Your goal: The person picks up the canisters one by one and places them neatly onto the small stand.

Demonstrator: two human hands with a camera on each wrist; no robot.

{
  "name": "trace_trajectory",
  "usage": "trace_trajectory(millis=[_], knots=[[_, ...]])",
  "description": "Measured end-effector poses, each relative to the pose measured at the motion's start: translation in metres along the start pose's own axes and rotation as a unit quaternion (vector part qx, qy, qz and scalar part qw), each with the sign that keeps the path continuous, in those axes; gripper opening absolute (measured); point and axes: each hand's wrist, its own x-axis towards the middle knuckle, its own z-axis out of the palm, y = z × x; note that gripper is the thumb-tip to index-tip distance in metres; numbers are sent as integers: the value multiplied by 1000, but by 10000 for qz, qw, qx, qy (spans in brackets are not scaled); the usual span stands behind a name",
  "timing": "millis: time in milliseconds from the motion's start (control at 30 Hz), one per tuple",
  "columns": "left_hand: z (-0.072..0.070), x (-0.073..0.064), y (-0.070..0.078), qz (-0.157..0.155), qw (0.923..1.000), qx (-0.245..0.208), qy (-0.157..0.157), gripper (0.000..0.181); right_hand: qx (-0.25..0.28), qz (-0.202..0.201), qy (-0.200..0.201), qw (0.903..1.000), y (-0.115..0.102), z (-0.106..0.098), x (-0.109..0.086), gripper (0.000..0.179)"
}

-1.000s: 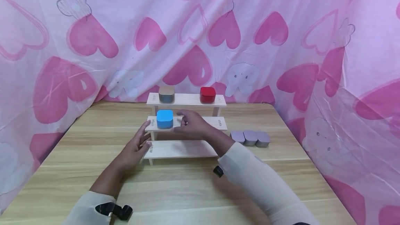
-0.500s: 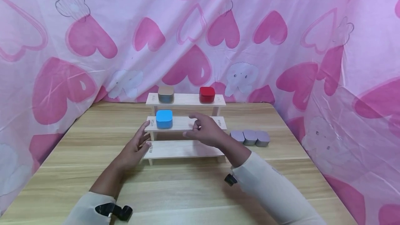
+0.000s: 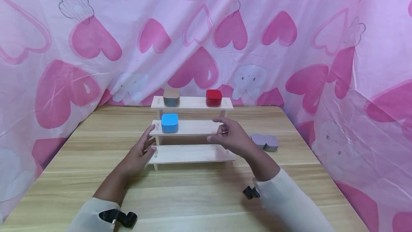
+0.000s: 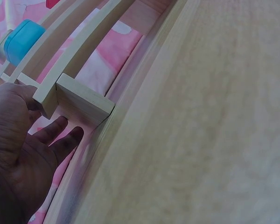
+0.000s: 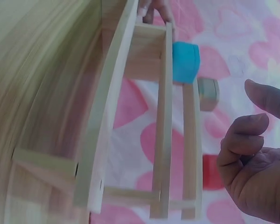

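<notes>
A three-step wooden stand (image 3: 193,153) sits on the table. My left hand (image 3: 139,155) is at its left end, fingers spread, thumb by the lowest step and index finger by the middle one. In the left wrist view, that hand (image 4: 30,158) touches the step ends with its lower fingers loose. A blue rounded box (image 3: 169,122) stands at the left of the middle step. My right hand (image 3: 233,137) is over the right end of the stand with nothing in it, thumb and index finger apart and the other fingers curled in.
On the top step stand a tan-topped box (image 3: 171,97) at the left and a red box (image 3: 214,97) at the right. Lavender boxes (image 3: 271,142) stand in a row on the table (image 3: 193,199) right of the stand, partly behind my right hand. A pink heart-print cloth (image 3: 193,28) hangs behind.
My right hand has moved right, away from the blue box, which stays on the middle step. It now covers part of the lavender row. The left hand stays where it was.
</notes>
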Motion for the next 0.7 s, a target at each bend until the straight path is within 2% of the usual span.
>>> trace_trajectory(millis=[300, 533, 700], knots=[[-1, -1, 1, 44, 10000, 54, 7, 83, 395, 325, 362, 9980, 19, -29, -14, 77], [-1, -1, 1, 56, 10000, 69, 31, 83, 318, 289, 747, 9963, 50, -51, -13, 76], [-1, -1, -1, 132, 9999, 86, 17, 84, 456, 366, 978, 9935, 69, -64, -14, 75]])
